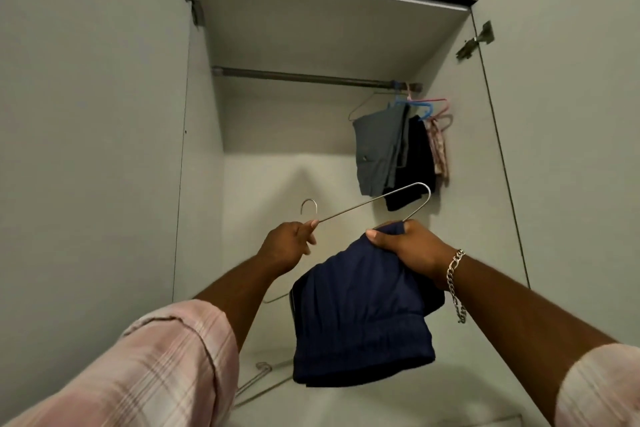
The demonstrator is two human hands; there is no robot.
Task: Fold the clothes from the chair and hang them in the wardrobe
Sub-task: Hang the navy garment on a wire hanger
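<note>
I hold a metal wire hanger (367, 203) up in front of the open wardrobe. My left hand (289, 244) pinches it just below its hook. A folded navy garment (360, 315) hangs over the hanger's lower bar. My right hand (408, 246) grips the top of that garment together with the hanger's right end. The hanger's lower bar is mostly hidden under the cloth. Above and behind runs the wardrobe rail (304, 77), bare along its left and middle stretch.
At the rail's right end hang grey trousers (379, 152), a dark garment (414, 166) and a patterned pink piece (439, 152) on blue and pink hangers. A spare wire hanger (258, 381) lies on the wardrobe floor. Both wardrobe doors (90, 149) stand open at the sides.
</note>
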